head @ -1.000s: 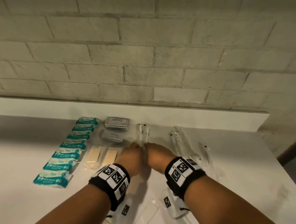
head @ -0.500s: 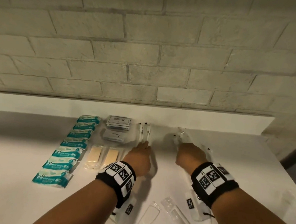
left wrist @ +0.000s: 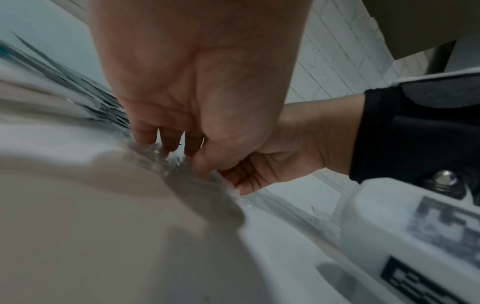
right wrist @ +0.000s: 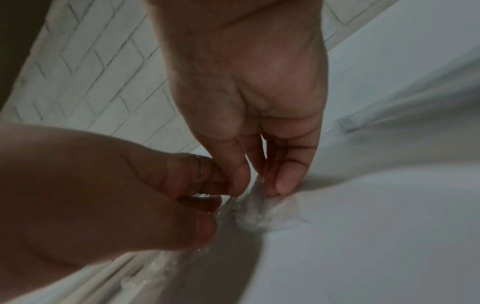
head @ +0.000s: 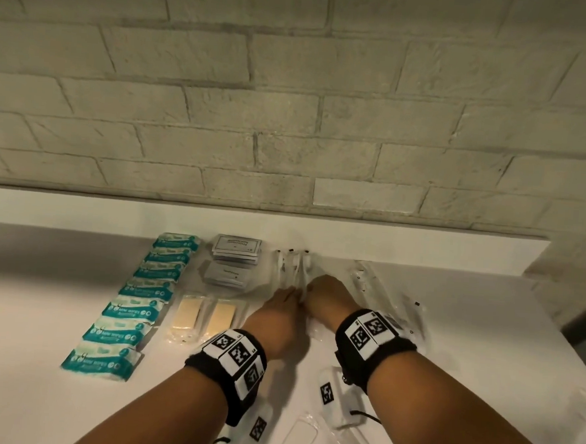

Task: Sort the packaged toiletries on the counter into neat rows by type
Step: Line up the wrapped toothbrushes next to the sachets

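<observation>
On white worktop (head: 40, 292), by teal wipe packets (head: 132, 309): clear-wrapped toothbrushes (head: 290, 268), near ends pinched between left hand (head: 279, 310) and right hand (head: 328, 299), fingers curled on crinkled wrapping (right wrist: 255, 214).

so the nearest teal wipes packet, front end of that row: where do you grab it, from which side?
Judging by its pose, take the nearest teal wipes packet across its short width, thumb on one long edge and fingers on the other, coming from above and from the counter's bare near side. It lies flat, so there is nothing to get under, and its far long edge sits against the next packet.
</observation>
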